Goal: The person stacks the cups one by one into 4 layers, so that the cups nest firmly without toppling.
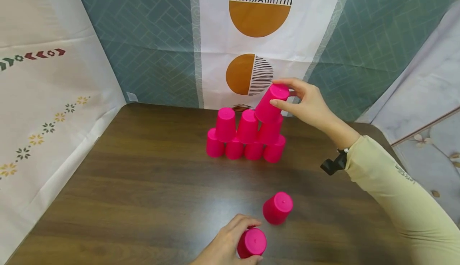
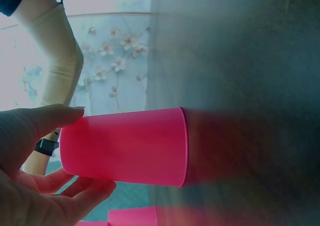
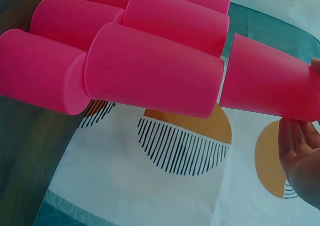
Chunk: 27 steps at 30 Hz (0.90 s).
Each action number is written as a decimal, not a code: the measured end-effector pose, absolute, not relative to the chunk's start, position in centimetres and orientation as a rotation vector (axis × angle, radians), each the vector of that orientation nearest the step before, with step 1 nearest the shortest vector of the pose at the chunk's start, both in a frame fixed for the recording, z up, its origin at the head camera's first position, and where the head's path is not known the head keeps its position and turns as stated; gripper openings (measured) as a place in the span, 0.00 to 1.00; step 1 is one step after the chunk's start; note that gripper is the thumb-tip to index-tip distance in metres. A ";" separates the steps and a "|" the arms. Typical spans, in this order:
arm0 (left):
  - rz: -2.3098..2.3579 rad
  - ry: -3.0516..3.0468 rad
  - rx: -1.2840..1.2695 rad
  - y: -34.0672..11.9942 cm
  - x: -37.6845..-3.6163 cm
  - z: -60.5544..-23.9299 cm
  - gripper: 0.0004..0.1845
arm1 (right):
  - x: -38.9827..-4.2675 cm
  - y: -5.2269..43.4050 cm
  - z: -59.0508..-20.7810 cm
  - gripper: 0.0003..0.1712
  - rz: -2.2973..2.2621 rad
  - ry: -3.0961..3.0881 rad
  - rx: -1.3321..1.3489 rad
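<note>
My right hand point(image 1: 305, 101) pinches a pink plastic cup point(image 1: 272, 104) near its base, thumb on one side and fingers on the other. That cup is upside down, just above the right end of a stack of matching cups; a narrow gap shows beneath its rim in the right wrist view. Three inverted cups, including the middle one point(image 1: 248, 127), form the stack's upper row. Below them is a row of several more point(image 1: 214, 144). Near the front, my left hand point(image 1: 226, 241) grips another inverted cup point(image 2: 125, 147) around its base, its rim on the table.
One more inverted pink cup point(image 1: 278, 208) stands apart, right of and beyond the left hand's cup. The dark wooden table point(image 1: 143, 185) runs back to a patterned fabric backdrop point(image 1: 154, 49) close behind the stack. Side cloths point(image 1: 54, 109) border the table.
</note>
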<state>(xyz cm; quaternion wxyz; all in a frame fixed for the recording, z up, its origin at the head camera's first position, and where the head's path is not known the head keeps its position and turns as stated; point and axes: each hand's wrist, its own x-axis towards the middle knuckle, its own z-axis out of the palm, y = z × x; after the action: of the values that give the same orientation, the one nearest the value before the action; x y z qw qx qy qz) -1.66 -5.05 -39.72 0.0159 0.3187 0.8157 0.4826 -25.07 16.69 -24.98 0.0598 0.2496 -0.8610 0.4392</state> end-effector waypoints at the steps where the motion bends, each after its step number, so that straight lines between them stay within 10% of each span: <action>1: 1.502 2.545 0.994 -5.1 -1.7 -39.7 0.25 | -25.2 16.5 -25.0 0.29 1.322 -2.616 0.754; 27: 1.436 2.603 1.088 -5.5 -2.1 -39.3 0.22 | -26.3 15.2 -25.0 0.34 1.331 -2.645 0.834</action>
<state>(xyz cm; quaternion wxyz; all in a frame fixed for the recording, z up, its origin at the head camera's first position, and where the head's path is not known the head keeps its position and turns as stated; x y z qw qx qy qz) -2.07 -5.54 -39.35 -0.0121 0.3436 0.8223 0.4536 -26.27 15.15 -25.01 0.0326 0.2708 -0.8594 0.4324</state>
